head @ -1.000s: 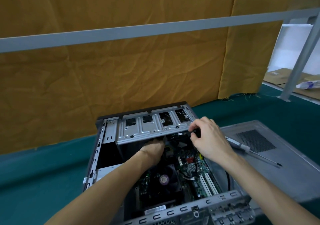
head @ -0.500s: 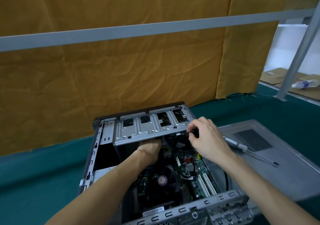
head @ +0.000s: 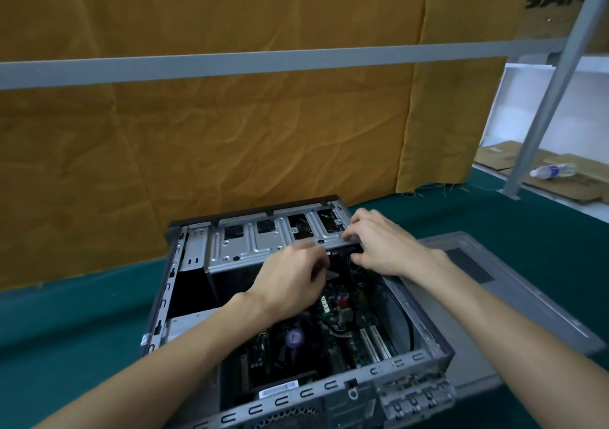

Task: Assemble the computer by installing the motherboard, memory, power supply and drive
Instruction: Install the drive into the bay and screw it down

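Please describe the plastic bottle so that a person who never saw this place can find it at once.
Look past the green table to its far right, behind the slanted grey metal post. There, flattened brown cardboard lies, and the plastic bottle lies on its side on it. It is the only clear, rounded thing there, with a blue label.

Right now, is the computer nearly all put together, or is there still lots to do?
Partly. Done: the motherboard sits inside the open case. In hand: the left hand and right hand work at the near edge of the drive cage; what they hold is hidden. Left: the side panel lies beside the case, not fitted. Memory and power supply: can't tell.
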